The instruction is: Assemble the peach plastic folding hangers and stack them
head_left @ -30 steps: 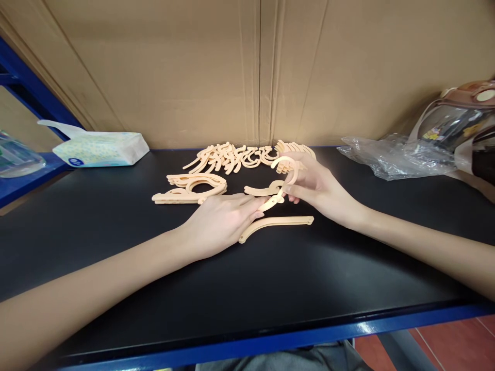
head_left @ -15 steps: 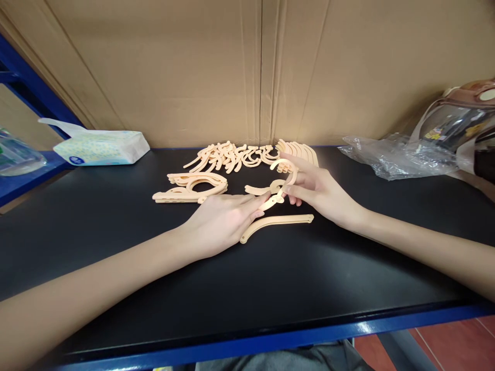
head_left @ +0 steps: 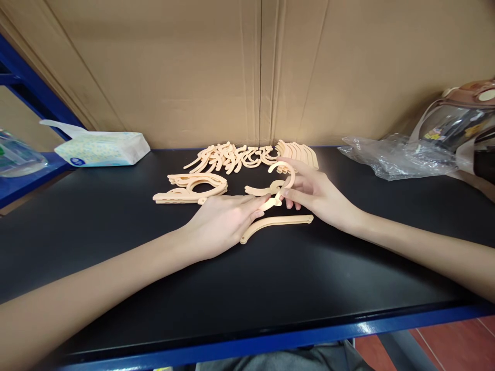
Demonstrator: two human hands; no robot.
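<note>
My left hand (head_left: 224, 221) pinches a peach plastic hanger arm (head_left: 269, 204), mostly hidden under the fingers. At its right end a curved hanger hook (head_left: 289, 175) stands up, and my right hand (head_left: 315, 188) grips that hook between thumb and fingers. Hook and arm meet at the joint between the two hands. Just in front lies a loose, slightly bent hanger arm (head_left: 278, 221). Behind the hands rests another curved piece (head_left: 255, 190), partly covered. Left of them is a stack of folded hangers (head_left: 189, 188).
Along the back lie a pile of hanger parts (head_left: 220, 156), loose hooks (head_left: 253, 154) and a row of arms (head_left: 297, 150). A tissue pack (head_left: 102, 148) sits back left. Crinkled clear plastic (head_left: 398, 154) and a clear bottle (head_left: 452, 123) are at right. Cardboard (head_left: 174, 72) stands behind the black tabletop (head_left: 247, 288).
The hook in my right hand has tilted slightly to the left, and the right hand has shifted a little with it. My left hand stays in place.
</note>
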